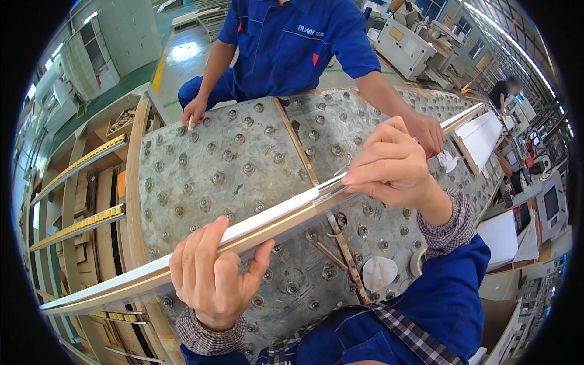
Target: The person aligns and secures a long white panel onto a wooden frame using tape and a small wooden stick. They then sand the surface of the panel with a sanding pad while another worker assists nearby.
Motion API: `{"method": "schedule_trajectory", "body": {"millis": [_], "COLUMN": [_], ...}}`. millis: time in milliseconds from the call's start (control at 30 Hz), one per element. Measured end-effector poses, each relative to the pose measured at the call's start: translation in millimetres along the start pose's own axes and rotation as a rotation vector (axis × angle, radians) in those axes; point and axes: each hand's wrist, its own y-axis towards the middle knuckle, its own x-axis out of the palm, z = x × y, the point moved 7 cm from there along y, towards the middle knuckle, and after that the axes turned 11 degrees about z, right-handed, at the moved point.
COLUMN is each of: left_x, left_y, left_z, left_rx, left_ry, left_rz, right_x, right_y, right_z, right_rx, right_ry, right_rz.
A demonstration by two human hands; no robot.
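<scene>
A long, narrow white strip with a light wood-coloured edge point(274, 226) runs slantwise from the lower left to the upper right. My left hand point(213, 274) is closed around it, fingers over the white side and thumb at the wood edge. Farther along, my right hand point(392, 167) pinches at the strip's upper edge. A bit of clear, shiny film point(331, 190) shows just beside those fingertips; what exactly they pinch is partly hidden. A co-worker's hand point(429, 135) rests by the strip beyond my right hand.
The grey metal table point(201, 164) is studded with ball rollers. On it lie a pale round disc point(379, 272), a tape roll point(418, 263), crumpled white paper point(447, 161) and a white panel point(477, 141). A wooden rack with yellow roller rails point(91, 228) stands at left. A co-worker in blue point(283, 52) stands opposite.
</scene>
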Motion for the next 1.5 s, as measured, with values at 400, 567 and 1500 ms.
{"method": "schedule_trajectory", "body": {"millis": [400, 567, 1500], "left_x": [0.2, 0.2, 0.5], "left_y": [-0.1, -0.1, 1.7], "left_z": [-0.3, -0.6, -1.5], "left_rx": [0.005, 0.01, -0.006], "left_ry": [0.01, 0.019, -0.009], "left_rz": [0.001, 0.005, 0.007], "right_x": [-0.1, 1.6, -0.4], "right_y": [-3.8, -3.0, -0.7], "right_z": [-0.6, -0.7, -3.4], "right_rx": [0.008, 0.013, -0.039], "right_ry": [-0.022, -0.021, -0.046], "right_rz": [0.021, 0.02, 0.046]}}
